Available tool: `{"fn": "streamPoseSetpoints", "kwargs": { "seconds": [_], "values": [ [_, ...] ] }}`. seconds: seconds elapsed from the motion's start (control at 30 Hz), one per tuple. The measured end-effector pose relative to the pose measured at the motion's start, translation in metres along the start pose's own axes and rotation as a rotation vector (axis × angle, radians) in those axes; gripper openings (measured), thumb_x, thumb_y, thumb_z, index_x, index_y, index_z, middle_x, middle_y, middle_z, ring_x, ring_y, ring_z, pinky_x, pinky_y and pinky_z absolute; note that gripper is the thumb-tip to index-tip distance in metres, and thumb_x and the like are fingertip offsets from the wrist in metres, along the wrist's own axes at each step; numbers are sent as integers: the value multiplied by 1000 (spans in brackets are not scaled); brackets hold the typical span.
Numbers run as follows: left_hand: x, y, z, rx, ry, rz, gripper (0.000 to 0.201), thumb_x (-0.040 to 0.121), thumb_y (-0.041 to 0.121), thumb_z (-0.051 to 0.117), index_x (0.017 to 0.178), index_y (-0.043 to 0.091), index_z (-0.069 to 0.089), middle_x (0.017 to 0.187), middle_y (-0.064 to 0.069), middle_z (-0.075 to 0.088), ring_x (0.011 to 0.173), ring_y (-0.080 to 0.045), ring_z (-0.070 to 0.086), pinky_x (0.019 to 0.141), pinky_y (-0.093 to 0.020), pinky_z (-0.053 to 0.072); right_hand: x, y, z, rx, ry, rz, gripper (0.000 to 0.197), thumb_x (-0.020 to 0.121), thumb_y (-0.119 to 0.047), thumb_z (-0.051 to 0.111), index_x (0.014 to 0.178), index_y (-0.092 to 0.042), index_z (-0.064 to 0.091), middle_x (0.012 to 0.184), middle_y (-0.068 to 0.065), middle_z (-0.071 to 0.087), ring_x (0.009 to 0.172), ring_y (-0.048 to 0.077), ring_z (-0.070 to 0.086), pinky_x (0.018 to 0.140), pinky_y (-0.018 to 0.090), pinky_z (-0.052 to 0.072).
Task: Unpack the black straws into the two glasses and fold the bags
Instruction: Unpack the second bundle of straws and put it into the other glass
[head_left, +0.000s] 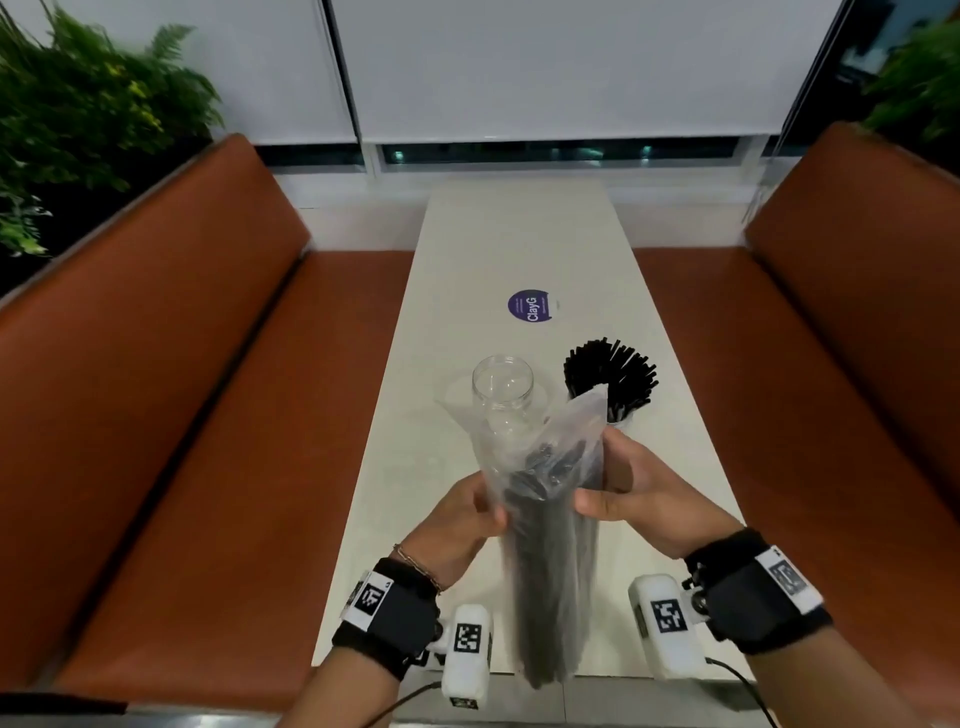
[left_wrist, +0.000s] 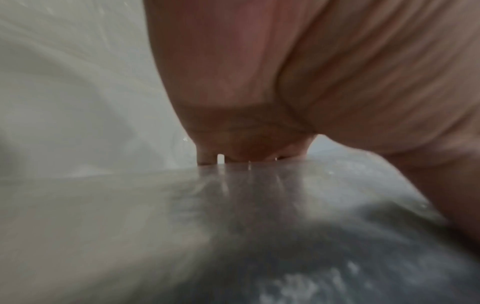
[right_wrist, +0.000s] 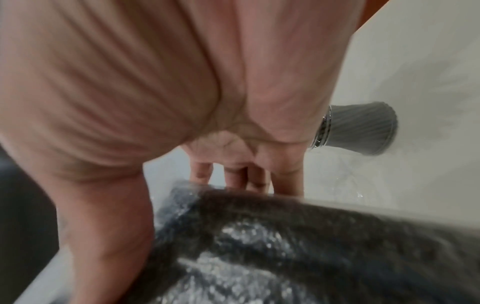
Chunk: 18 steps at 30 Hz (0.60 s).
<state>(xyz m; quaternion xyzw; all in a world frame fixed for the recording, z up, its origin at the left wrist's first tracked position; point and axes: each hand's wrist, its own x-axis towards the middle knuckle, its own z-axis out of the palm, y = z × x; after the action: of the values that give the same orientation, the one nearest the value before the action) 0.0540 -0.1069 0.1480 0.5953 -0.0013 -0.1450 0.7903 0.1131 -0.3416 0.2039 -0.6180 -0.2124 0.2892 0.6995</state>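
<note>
now the white surface (head_left: 467, 291) carries everything. above its near end a clear bag (head_left: 545, 467) of black straws (head_left: 550, 571) is gripped by both hands, left hand (head_left: 457, 525) and right hand (head_left: 649, 499), fingers pinching its sides. beyond the bag stand an empty glass (head_left: 502, 389) and a straw-filled glass (head_left: 613, 384).

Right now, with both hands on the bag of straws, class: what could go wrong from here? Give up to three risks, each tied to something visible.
1. The bag is held up by its sides in the left hand and right hand; tipped too quickly, its black straws might spill onto the table.
2. The empty glass stands just behind the bag's mouth; loose plastic could knock it over.
3. The full glass sits close by the right hand and might be bumped.
</note>
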Motion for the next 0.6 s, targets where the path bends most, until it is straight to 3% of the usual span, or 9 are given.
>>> {"fn": "streamPoseSetpoints", "kwargs": {
  "seconds": [0.03,0.07,0.1,0.13,0.2,0.3,0.47,0.53,0.6],
  "values": [
    [4,0,5,5,38,5,94,62,38,100,118,-25,59,121,-50,61,115,-43,66,103,-52,50,-3,-2,-4,-3,10,-17,90,75,-32,94,150,-13,49,146,12,65,136,26,63,108,37,55],
    [5,4,11,18,119,15,72,61,32,100,97,-21,67,100,-44,69,96,-32,70,91,-43,54,-6,-2,-8,-3,37,-35,91,74,-33,95,150,-11,50,144,15,65,134,28,63,108,40,55],
    [6,7,15,19,201,13,43,60,23,100,76,-6,72,78,-26,72,77,-20,69,79,-34,56,-9,-1,-13,4,82,-48,85,75,-28,94,147,-9,53,141,17,67,131,30,65,107,41,56],
    [5,14,19,31,277,33,32,60,11,100,65,8,68,65,-7,67,62,-12,63,68,-28,54,-11,0,-17,12,128,-65,74,78,-21,91,142,-8,57,136,18,70,126,31,67,104,40,57],
    [0,26,26,64,375,78,30,68,-1,92,67,11,65,61,3,62,55,-7,59,59,-22,53,-22,-1,-27,30,234,-93,46,85,-11,86,127,-6,67,121,15,77,111,27,73,92,32,60],
    [-15,34,17,114,453,114,22,70,16,88,81,4,74,68,3,74,61,-6,68,59,-18,57,-34,0,-35,7,329,-115,21,83,-11,77,102,-4,73,96,4,79,88,18,73,77,26,58],
    [-26,28,-1,452,594,55,23,81,29,91,71,11,80,76,-7,81,69,-14,68,73,-33,55,-47,3,-47,-158,371,-114,9,80,-18,85,83,-17,76,97,18,80,83,33,74,88,50,57],
    [-29,30,-7,490,625,57,15,80,26,92,79,16,80,77,-4,81,72,-20,70,73,-35,55,-48,4,-50,-235,407,-131,11,77,-22,88,77,-23,78,97,14,81,88,38,74,89,48,58],
    [-32,41,-8,450,659,88,23,74,26,94,92,27,79,85,6,80,80,-26,75,72,-26,58,-48,2,-54,-277,433,-137,14,73,-25,90,79,-18,79,92,11,82,89,36,75,87,41,59]
  ]
}}
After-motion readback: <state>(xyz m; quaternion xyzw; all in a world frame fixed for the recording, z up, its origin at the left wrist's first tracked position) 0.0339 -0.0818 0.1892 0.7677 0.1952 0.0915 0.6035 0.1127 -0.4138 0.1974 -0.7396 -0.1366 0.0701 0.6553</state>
